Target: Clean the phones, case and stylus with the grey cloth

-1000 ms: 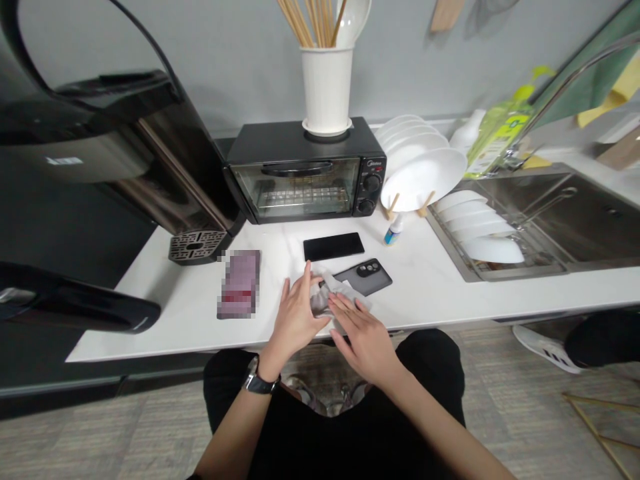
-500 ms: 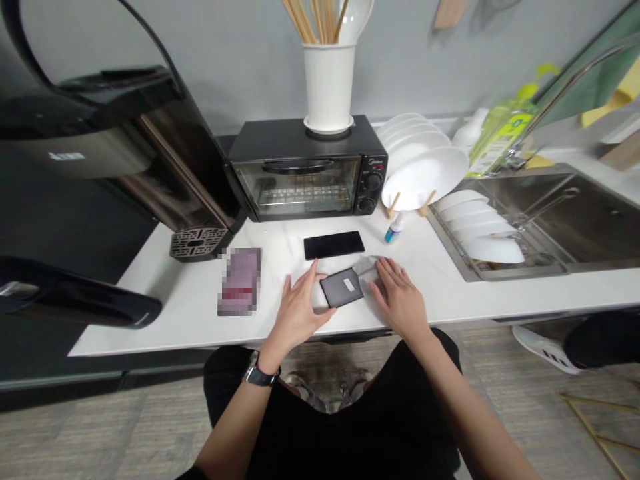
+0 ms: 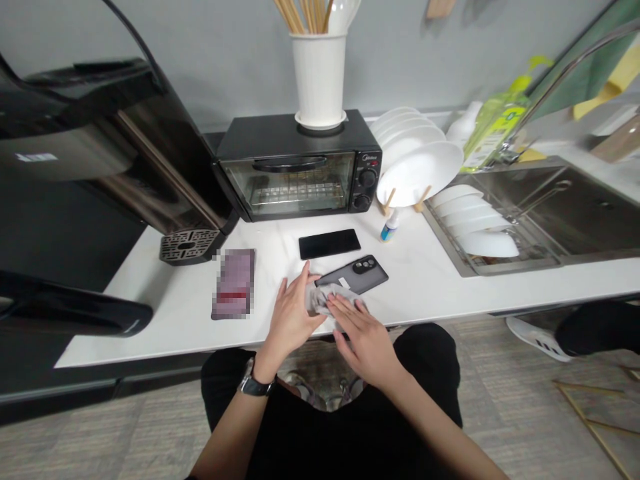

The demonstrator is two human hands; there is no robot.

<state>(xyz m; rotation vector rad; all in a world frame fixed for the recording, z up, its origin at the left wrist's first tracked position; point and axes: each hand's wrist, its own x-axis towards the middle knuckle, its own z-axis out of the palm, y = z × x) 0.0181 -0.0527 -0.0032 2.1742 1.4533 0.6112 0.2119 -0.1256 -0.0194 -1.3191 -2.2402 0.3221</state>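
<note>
Grey cloth (image 3: 321, 297) is pressed by the extended fingers of the right hand (image 3: 364, 340) over the near left part of a grey phone case (image 3: 374, 276), which lies on the white tabletop (image 3: 420, 287) with its camera rings facing up at the far right end. The grip of the right hand is open and flat, with the thumb held apart from the fingers; nothing is seen clasped in it. The left hand (image 3: 294, 316) is placed at the left end of the case, its grip spread wide between thumb and forefinger; whether the case is firmly held there cannot be told, as that end is partly covered. A white label (image 3: 343, 283) is left exposed on the case beside the cloth. Just behind, a black phone (image 3: 329, 244) is laid flat, and a small bottle (image 3: 389, 228) is stood upright to its right. A purple pouch (image 3: 234, 283), blurred by pixelation, is set well to the left.
</note>
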